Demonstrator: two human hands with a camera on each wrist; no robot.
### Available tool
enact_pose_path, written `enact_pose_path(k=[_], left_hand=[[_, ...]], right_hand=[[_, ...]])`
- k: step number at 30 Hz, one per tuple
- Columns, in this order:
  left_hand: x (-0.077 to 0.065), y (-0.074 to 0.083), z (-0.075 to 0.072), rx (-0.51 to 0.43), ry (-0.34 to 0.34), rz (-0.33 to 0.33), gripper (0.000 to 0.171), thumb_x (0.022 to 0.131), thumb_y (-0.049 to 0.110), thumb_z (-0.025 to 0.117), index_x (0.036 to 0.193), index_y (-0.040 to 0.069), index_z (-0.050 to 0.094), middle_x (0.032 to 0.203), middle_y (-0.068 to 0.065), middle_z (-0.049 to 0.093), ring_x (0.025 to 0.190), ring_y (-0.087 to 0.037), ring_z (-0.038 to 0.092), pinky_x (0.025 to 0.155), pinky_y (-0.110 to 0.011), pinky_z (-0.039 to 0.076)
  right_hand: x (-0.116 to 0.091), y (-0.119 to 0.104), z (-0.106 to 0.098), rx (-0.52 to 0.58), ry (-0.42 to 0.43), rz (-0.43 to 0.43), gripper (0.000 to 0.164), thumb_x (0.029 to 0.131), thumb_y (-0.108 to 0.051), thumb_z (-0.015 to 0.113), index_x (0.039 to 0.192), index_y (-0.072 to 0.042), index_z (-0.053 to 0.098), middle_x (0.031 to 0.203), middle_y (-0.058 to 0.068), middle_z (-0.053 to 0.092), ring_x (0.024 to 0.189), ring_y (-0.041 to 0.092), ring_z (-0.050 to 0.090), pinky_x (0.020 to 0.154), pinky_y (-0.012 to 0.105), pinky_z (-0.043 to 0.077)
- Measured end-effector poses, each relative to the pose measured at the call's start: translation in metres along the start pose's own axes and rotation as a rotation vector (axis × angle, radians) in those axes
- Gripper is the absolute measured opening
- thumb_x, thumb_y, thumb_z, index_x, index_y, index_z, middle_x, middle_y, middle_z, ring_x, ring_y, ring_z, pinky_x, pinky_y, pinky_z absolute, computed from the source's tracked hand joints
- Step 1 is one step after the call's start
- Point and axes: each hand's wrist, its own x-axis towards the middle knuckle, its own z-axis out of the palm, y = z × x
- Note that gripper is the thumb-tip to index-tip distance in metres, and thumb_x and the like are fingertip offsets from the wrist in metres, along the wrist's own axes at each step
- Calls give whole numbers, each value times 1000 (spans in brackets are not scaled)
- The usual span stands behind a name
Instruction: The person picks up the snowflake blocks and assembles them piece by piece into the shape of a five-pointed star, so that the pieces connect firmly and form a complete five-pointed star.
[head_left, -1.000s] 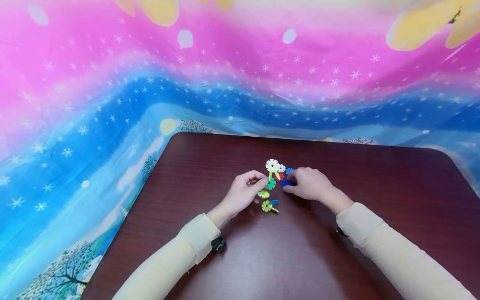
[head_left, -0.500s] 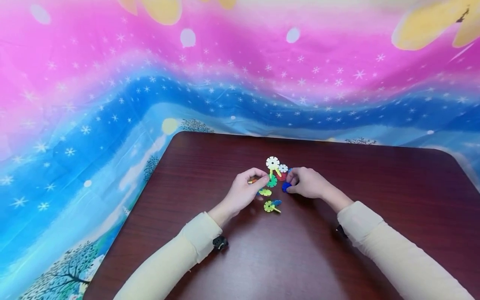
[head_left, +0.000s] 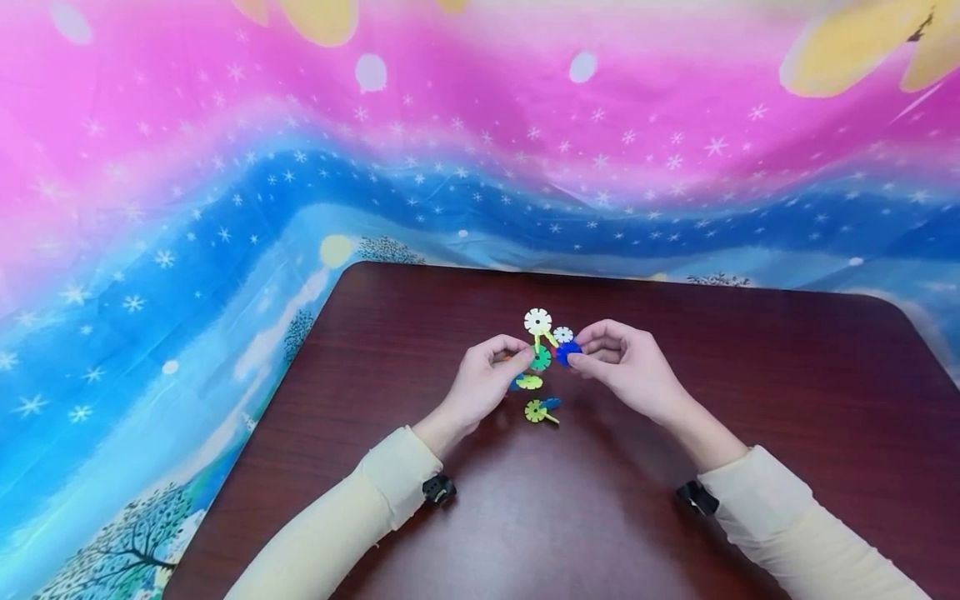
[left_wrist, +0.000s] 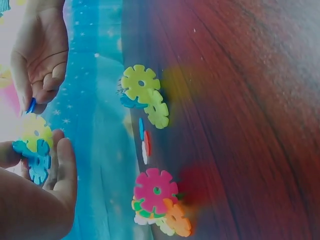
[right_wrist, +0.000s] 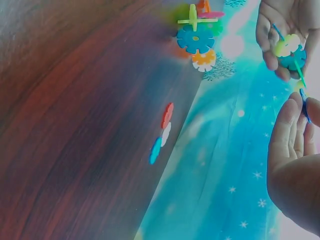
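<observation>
My left hand [head_left: 491, 375] pinches a joined group of notched plastic snowflake discs. It includes a pale disc [head_left: 537, 322] at the top, yellow pieces seen nearly edge-on, and a green disc [head_left: 541, 358] by the thumb that looks blue-green in the wrist views. My right hand [head_left: 637, 367] pinches a dark blue disc [head_left: 567, 353] between thumb and fingers. In the left wrist view this blue disc [left_wrist: 31, 106] stands edge-on right beside the yellow disc [left_wrist: 36, 132] of the held group. From the right wrist, the blue disc [right_wrist: 304, 106] shows close to the group's lower end.
Loose red [right_wrist: 167, 116], white [right_wrist: 166, 134] and blue [right_wrist: 155, 150] discs lie on the dark wood table [head_left: 750, 467]. A yellow-and-blue joined piece [head_left: 536, 411] sits nearer me. Another joined cluster with a pink disc [left_wrist: 155, 191] is partly behind my left hand. A patterned cloth [head_left: 480, 133] hangs behind.
My right hand has picked up the dark blue disc from the table and brought it up and left against the held group in the head view. My left hand has barely moved.
</observation>
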Motion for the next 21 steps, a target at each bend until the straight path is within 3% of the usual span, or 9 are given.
enact_pose_path(k=[6,12,17,21], left_hand=[[-1,1,1,-49,-27,31,21,100,18,72,117,6,71,102,-7,76,99,-31,73,82,-29,57],[1,1,-2,-58,-64,59,47,98,11,71,143,7,58,114,-11,74,103,-23,72,89,-32,57],[6,1,0,-112,-89,42,35,102,22,68,133,5,64,111,-13,75,99,-36,74,89,-42,59],[10,1,4,-67,-50,63,30,100,30,73,119,7,72,103,-9,76,90,-24,75,82,-36,61]], right_hand=[[-2,1,4,2,27,-9,25,93,-7,79,112,3,65,97,17,73,84,22,77,77,33,62],[0,1,6,9,35,-8,26,93,-6,79,112,4,67,97,18,73,84,22,77,77,34,62],[0,-2,8,8,26,-26,25,93,-6,79,113,5,68,98,19,73,84,22,77,77,32,62],[-2,-5,11,-17,29,-48,24,92,-7,79,112,4,70,98,18,74,85,26,77,77,31,62]])
